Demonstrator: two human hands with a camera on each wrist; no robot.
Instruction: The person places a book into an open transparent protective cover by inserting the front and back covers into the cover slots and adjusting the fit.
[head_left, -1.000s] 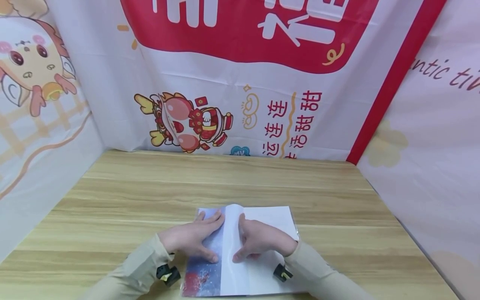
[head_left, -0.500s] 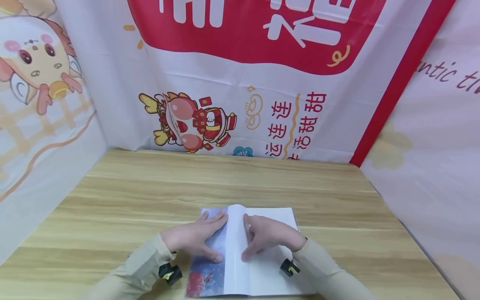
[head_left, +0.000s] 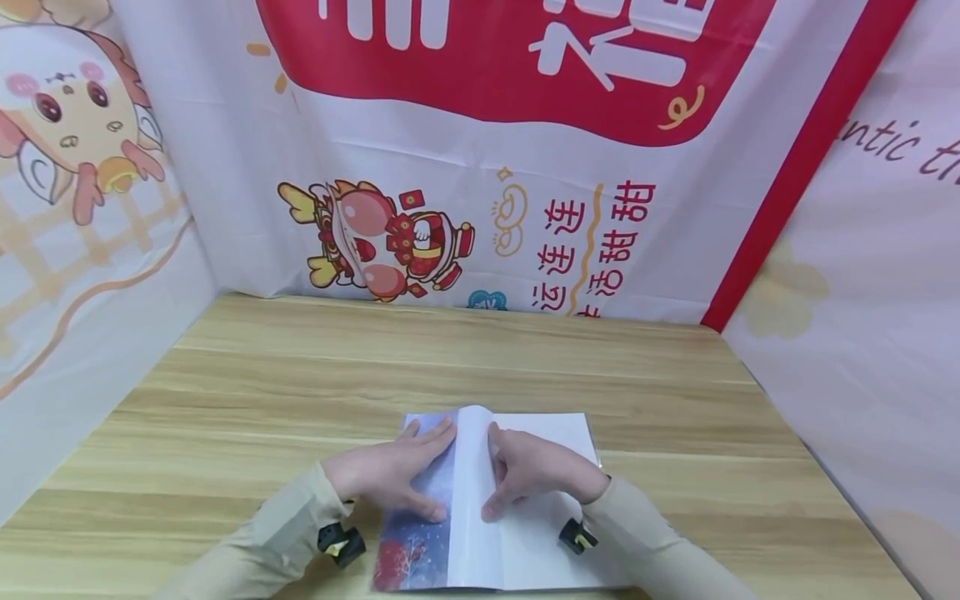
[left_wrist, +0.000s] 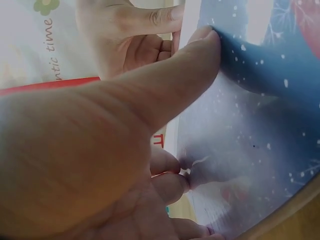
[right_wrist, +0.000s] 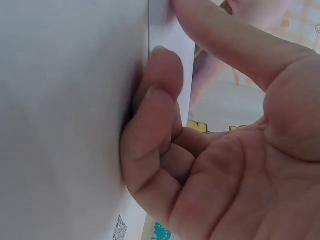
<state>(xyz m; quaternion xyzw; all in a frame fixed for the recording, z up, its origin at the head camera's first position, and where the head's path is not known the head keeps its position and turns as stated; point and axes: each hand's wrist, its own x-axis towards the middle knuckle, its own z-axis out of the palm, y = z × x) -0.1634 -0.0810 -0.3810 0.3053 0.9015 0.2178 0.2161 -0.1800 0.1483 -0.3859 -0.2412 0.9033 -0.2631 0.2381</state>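
A book (head_left: pixel 536 546) lies on the table, with a blue-purple part printed with a red tree and snow dots on the left. A curved white strip (head_left: pixel 474 542) rises along its middle, and the right part is plain white. My left hand (head_left: pixel 386 475) rests on the blue part with fingers and thumb spread. At the strip's right side, my right hand (head_left: pixel 536 467) presses on the white surface. In the right wrist view its fingers (right_wrist: pixel 152 120) are curled against the white, with the thumb (right_wrist: pixel 220 30) stretched out toward the strip.
The wooden table (head_left: pixel 285 383) reaches back to a white cloth wall (head_left: pixel 480 150) with red printing and a cartoon figure. Printed cloth also hangs on both sides. A small QR code (right_wrist: pixel 120 229) shows on the book's white part in the right wrist view.
The head view has shifted slightly. My right hand has moved a little to the right beside the strip, while the left hand has kept its place on the blue part.
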